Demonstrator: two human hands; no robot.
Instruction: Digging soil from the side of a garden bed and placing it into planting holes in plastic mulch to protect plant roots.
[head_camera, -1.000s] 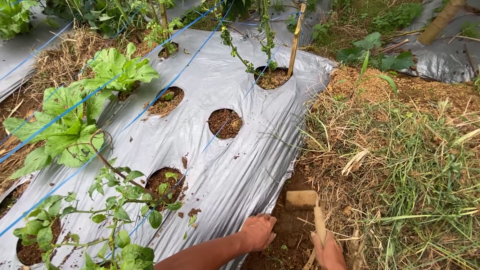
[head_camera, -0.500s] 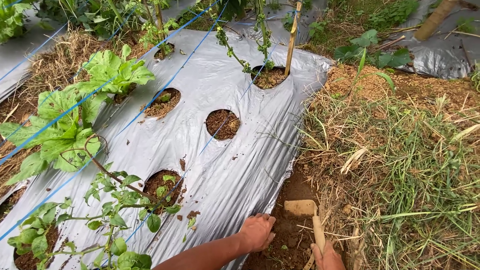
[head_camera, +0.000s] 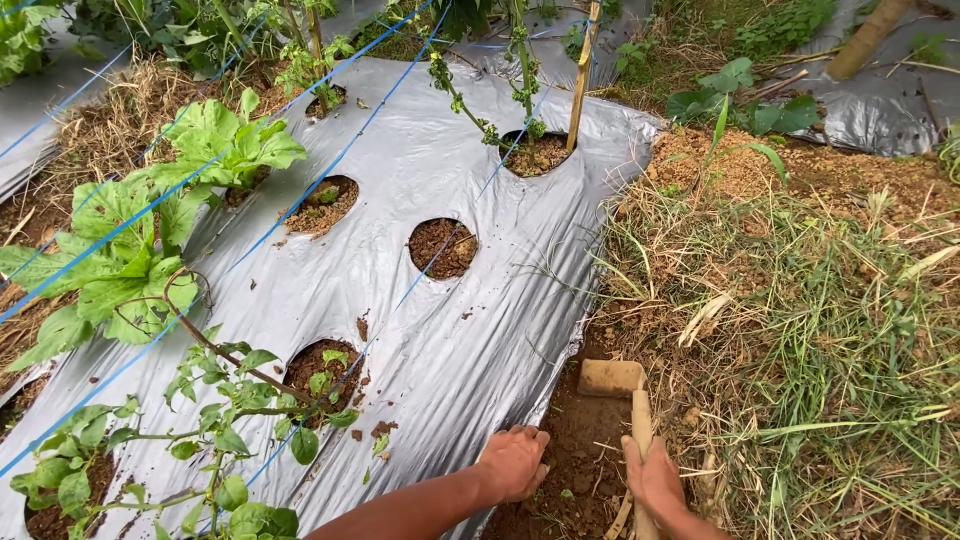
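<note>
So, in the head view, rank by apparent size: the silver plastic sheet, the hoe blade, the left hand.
1. silver plastic sheet, by far.
2. left hand.
3. hoe blade. The hand sits nearer the camera, so these two are unsure.

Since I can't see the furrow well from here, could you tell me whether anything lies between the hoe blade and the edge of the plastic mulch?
Nothing visible: only bare soil separates the hoe blade from the silver plastic mulch. The left hand rests on the mulch edge nearer the camera; the right hand grips the handle.

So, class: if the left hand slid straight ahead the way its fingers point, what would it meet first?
The left hand rests at the edge of the silver plastic mulch sheet; going straight on, it would likely meet that sheet first, though depth is hard to judge.
</note>
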